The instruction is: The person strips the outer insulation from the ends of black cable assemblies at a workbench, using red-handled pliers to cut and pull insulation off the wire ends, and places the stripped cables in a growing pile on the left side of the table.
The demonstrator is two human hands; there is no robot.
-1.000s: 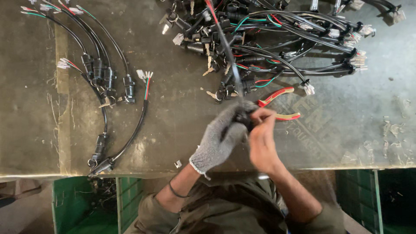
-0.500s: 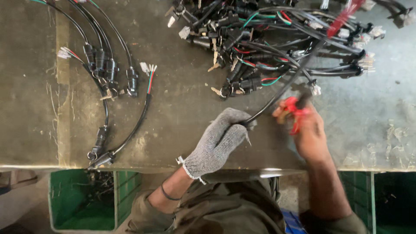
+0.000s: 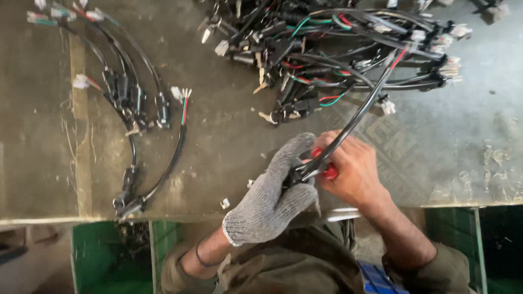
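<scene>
My left hand (image 3: pixel 275 190), in a grey knit glove, grips the near end of a black cable (image 3: pixel 357 114) at the table's front edge. The cable runs up and to the right toward a tangled pile of black wire harnesses (image 3: pixel 338 49). My bare right hand (image 3: pixel 351 171) is closed around a red-handled tool (image 3: pixel 327 173), pressed against the gloved hand where the cable end sits. The tool's jaws are hidden between the hands.
A worn metal table (image 3: pixel 229 136) carries a few laid-out harnesses with connectors (image 3: pixel 133 103) at the left. Small white clippings (image 3: pixel 224 203) lie near the front edge. Green crates (image 3: pixel 92 256) stand below the table, left and right.
My right hand has come back from the right and closed in against the gloved left hand. The cable now slants up to the right instead of arcing low across the table.
</scene>
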